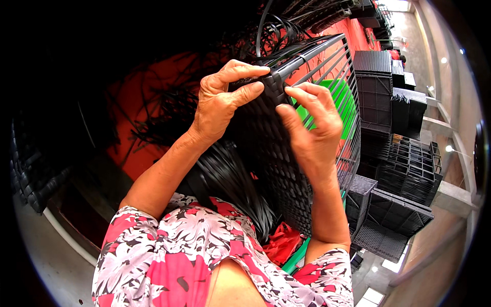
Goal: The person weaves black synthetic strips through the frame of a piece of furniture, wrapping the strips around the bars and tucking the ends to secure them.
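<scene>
A black frame with thin parallel bars (327,56) stands tilted before me, one side covered in black woven plastic strips (273,138). At its upper corner my left hand (220,94) is closed, thumb and forefinger pinched about a dark flat strip by the woven edge. My right hand (317,123) comes up on the other side of that edge. Its fingers are bent, and the thumb and forefinger grip the strip weaving just below the corner. The strip's course between the fingertips is partly hidden.
A bundle of loose black strips (230,179) lies near my lap, with more strands on the red floor (134,123). Behind the bars shows a bright green object (342,105). Stacked black woven furniture (376,102) stands at the right, and red cloth (284,243) lies low near my right arm.
</scene>
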`<state>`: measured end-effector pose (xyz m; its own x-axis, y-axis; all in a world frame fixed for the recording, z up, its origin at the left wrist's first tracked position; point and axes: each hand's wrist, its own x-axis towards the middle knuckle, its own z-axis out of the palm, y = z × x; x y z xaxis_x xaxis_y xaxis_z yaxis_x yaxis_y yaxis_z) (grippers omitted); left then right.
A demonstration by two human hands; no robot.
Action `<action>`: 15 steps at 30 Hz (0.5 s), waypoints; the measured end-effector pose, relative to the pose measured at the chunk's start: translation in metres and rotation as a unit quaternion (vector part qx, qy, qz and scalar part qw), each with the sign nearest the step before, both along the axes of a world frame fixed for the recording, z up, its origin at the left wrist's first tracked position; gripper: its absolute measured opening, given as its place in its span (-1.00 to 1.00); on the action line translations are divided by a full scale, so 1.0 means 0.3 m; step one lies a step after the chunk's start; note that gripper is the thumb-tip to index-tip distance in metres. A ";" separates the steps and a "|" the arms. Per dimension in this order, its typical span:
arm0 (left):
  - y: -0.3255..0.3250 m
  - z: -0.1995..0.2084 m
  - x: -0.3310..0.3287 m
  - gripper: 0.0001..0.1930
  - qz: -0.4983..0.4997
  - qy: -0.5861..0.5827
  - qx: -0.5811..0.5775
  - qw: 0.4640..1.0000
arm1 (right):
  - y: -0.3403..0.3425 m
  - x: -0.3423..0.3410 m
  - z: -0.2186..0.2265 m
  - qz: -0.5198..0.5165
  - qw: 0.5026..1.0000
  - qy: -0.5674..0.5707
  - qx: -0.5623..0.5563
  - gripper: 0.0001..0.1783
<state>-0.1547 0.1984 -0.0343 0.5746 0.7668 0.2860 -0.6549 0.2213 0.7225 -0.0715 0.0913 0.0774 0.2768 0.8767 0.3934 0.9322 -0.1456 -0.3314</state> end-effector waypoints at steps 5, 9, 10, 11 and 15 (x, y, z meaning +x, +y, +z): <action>0.005 0.000 -0.006 -0.83 -0.017 0.044 -0.013 0.999 | 0.011 -0.041 -0.053 -0.035 0.999 -0.008 0.025 -0.64; 0.030 0.027 -0.019 -0.78 -0.056 0.069 -0.032 0.996 | 0.018 -0.066 -0.080 -0.059 0.997 -0.017 0.048 -0.63; 0.039 0.037 -0.027 -0.76 -0.074 0.083 -0.040 0.993 | 0.022 -0.068 -0.087 -0.053 0.996 -0.030 0.057 -0.63; 0.048 0.038 -0.032 -0.73 -0.093 0.087 -0.029 0.991 | 0.023 -0.073 -0.093 -0.049 0.996 -0.044 0.067 -0.63; 0.081 0.041 -0.031 -0.65 -0.123 0.103 -0.015 0.987 | 0.035 -0.092 -0.104 -0.075 0.994 -0.021 0.070 -0.63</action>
